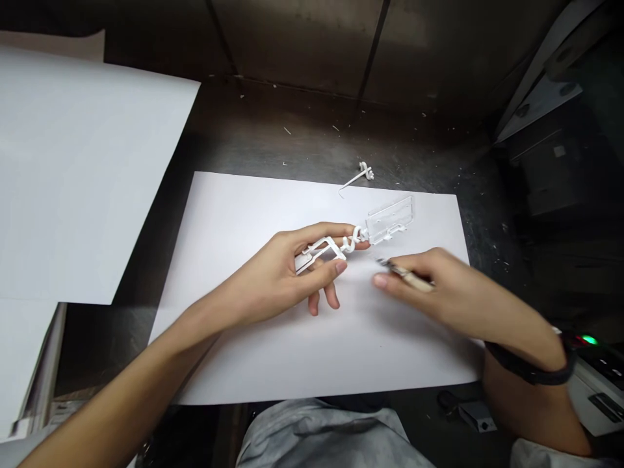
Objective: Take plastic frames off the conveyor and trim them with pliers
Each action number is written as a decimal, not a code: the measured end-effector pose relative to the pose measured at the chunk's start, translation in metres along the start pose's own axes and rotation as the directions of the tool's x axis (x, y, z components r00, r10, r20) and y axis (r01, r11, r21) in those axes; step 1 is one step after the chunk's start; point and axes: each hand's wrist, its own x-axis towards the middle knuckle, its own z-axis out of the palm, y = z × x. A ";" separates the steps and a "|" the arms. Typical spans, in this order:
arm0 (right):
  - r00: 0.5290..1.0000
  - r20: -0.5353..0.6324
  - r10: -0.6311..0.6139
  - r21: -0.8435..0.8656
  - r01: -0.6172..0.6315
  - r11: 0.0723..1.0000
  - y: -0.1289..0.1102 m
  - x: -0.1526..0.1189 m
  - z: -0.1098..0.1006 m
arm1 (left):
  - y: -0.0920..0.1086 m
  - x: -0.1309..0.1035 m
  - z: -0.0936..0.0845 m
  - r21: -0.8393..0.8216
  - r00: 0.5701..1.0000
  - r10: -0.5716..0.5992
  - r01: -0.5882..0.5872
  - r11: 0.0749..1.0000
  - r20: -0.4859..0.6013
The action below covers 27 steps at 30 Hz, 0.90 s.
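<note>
Two bare hands meet near the middle, over a big sheet of white paper (312,370). On the left hand (285,270), the thumb and first finger hold a white plastic piece (349,244) between them, and two other fingers (332,296) hang loose below it. The piece has a white frame inside the hand, a curly part by the fingertips, and a flat, see-through end that sticks out to the right, above the paper. The right hand (448,289) pinches a small tool (413,280) with a tan handle and a dark front. Its thumb and first finger are close together on it. The tool is blurry, so I cannot tell what kind it is. Its tip points at the plastic piece, near it, but I cannot tell if they touch. A black band (531,372) goes around the right wrist. Past the hands, at the far edge of the paper, lies another curly white piece (365,171) with a thin stick. Little white bits (287,130) are dotted over the dark bench (253,146). Another big white sheet (82,175) is on the left side. Far to the right, a green light (589,340) glows.
</note>
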 end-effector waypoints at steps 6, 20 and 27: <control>0.909 -0.356 -0.216 -0.136 0.178 0.975 0.002 0.009 -0.006 | -0.001 0.000 -0.002 0.058 0.998 -0.046 0.043 0.997 0.052; 0.912 -0.408 -0.044 0.376 0.212 0.902 0.009 0.021 -0.013 | -0.015 0.013 -0.012 0.766 0.830 0.482 -0.109 0.634 -0.281; 0.981 -0.154 -0.115 0.621 0.187 0.762 0.009 0.031 0.010 | -0.003 0.002 -0.002 -0.031 0.954 0.100 -0.113 0.993 -0.283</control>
